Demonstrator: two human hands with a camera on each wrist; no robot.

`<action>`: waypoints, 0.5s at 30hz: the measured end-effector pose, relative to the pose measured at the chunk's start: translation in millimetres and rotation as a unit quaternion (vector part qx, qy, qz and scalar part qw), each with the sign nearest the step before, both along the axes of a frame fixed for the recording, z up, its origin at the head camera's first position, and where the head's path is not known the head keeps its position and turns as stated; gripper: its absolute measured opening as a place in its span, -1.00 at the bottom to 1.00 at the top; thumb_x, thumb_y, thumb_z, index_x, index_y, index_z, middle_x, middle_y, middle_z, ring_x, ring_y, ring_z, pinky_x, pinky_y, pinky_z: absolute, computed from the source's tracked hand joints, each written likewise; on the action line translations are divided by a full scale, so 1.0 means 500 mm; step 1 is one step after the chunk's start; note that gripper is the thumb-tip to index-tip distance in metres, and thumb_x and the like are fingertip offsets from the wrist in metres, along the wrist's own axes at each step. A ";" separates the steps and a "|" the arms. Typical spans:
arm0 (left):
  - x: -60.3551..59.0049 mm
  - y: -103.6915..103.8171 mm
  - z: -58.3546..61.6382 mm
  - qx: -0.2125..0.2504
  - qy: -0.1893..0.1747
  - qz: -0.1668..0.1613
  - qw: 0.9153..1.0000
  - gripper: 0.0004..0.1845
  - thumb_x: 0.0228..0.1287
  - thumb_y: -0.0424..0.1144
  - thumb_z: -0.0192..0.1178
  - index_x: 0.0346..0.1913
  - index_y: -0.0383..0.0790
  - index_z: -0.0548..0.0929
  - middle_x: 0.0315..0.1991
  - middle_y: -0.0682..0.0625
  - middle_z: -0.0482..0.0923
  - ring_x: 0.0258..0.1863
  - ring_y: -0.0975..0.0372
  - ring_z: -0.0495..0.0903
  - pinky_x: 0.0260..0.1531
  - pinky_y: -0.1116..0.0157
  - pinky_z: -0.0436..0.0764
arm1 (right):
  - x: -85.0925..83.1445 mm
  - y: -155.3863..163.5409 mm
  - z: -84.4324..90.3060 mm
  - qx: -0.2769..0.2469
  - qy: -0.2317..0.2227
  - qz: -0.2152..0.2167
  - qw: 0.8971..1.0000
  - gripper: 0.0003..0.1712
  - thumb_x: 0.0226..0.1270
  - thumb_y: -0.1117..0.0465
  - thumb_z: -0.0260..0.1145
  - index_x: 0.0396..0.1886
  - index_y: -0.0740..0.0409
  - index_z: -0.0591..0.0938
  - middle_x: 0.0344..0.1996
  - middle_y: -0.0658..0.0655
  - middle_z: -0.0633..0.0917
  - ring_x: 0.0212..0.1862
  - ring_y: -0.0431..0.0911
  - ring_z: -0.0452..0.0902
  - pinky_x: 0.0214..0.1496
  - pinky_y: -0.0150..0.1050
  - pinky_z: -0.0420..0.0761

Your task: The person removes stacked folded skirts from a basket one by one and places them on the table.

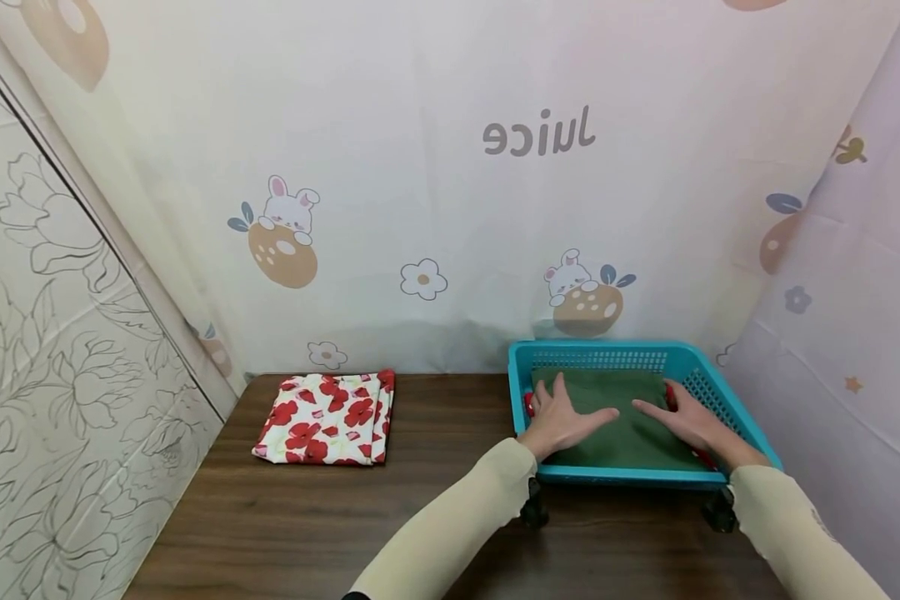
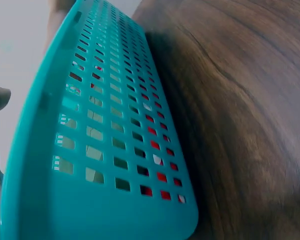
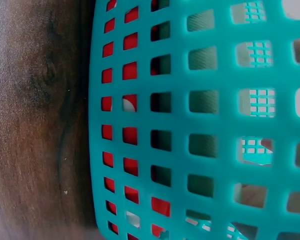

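Observation:
A folded dark green cloth (image 1: 607, 392) lies in a turquoise plastic basket (image 1: 622, 475) at the right. Spread over the cloth's left part is my left hand (image 1: 558, 421), its thumb pointing inward. My right hand (image 1: 692, 419) rests at the cloth's right edge, thumb over the green fabric and fingers along the side. Red fabric (image 3: 130, 136) shows beneath the green cloth through the basket holes in the right wrist view. In the left wrist view the perforated basket wall (image 2: 115, 210) hides most of the cloth.
A folded white cloth with red flowers (image 1: 322, 421) lies at the left of the brown wooden table (image 1: 270, 525). A printed curtain (image 1: 420, 167) hangs behind the table, and another printed sheet (image 1: 847, 333) hangs close to the basket's right side.

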State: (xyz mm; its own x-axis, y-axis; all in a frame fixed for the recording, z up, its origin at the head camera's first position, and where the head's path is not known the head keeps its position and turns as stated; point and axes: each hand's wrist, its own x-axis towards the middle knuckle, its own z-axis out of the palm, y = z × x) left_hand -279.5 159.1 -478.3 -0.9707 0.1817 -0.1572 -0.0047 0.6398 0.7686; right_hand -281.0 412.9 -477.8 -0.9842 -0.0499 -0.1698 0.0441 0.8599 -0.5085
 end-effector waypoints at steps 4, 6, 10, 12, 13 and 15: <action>0.002 0.002 -0.004 0.014 -0.038 0.017 0.999 0.24 0.03 0.53 0.31 0.67 0.14 -0.06 0.68 -0.14 -0.16 0.65 -0.09 -0.08 0.45 -0.25 0.27 | -0.003 0.000 -0.004 0.003 -0.017 -0.005 1.000 0.32 0.48 -0.46 0.00 0.56 0.59 -0.25 0.45 0.79 -0.05 0.40 0.67 0.02 0.29 0.59 0.23; 0.002 0.002 -0.004 0.018 -0.055 0.022 0.998 0.26 0.03 0.50 0.34 0.67 0.11 -0.06 0.66 -0.19 -0.12 0.64 -0.13 -0.05 0.45 -0.25 0.27 | -0.003 0.001 -0.005 0.004 -0.027 -0.006 1.000 0.32 0.48 -0.46 0.01 0.56 0.60 -0.25 0.45 0.78 -0.04 0.40 0.66 0.03 0.30 0.57 0.24; 0.003 -0.001 -0.003 0.031 -0.075 0.025 0.996 0.26 0.04 0.44 0.38 0.68 0.06 -0.07 0.63 -0.25 -0.04 0.62 -0.16 -0.01 0.43 -0.26 0.29 | -0.003 0.007 -0.009 -0.004 -0.038 -0.006 0.999 0.23 0.48 -0.41 0.07 0.51 0.61 -0.09 0.40 0.76 0.06 0.35 0.60 0.15 0.25 0.50 0.35; 0.002 -0.002 -0.002 0.042 -0.077 0.027 0.996 0.26 0.05 0.41 0.40 0.67 0.04 -0.05 0.62 -0.26 -0.02 0.62 -0.16 -0.01 0.43 -0.26 0.29 | -0.001 0.010 -0.010 -0.010 -0.034 -0.005 0.999 0.16 0.48 -0.38 0.11 0.44 0.61 0.01 0.33 0.75 0.14 0.28 0.55 0.24 0.20 0.44 0.42; 0.002 -0.003 -0.001 0.048 -0.077 0.028 0.995 0.25 0.06 0.40 0.41 0.67 0.04 -0.04 0.62 -0.26 -0.02 0.62 -0.16 -0.01 0.43 -0.26 0.29 | 0.000 0.012 -0.010 -0.013 -0.032 -0.004 0.999 0.13 0.48 -0.36 0.13 0.40 0.61 0.05 0.31 0.74 0.16 0.24 0.52 0.28 0.16 0.40 0.46; 0.001 -0.004 -0.002 0.065 -0.076 0.031 0.995 0.21 0.06 0.36 0.44 0.65 0.01 0.02 0.61 -0.28 0.00 0.60 -0.16 0.03 0.41 -0.24 0.33 | 0.000 0.014 -0.011 -0.017 -0.026 0.001 1.000 0.08 0.47 -0.34 0.17 0.36 0.59 0.10 0.27 0.73 0.21 0.13 0.44 0.36 0.07 0.30 0.52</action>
State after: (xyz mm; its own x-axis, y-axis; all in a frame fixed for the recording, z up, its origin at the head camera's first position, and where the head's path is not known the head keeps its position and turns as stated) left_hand -279.0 157.0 -479.0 -0.9471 0.1515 -0.2830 -0.1637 0.5306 0.8317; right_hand -281.0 419.9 -483.0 -0.9739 -0.0590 -0.2194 0.0694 0.8421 -0.5348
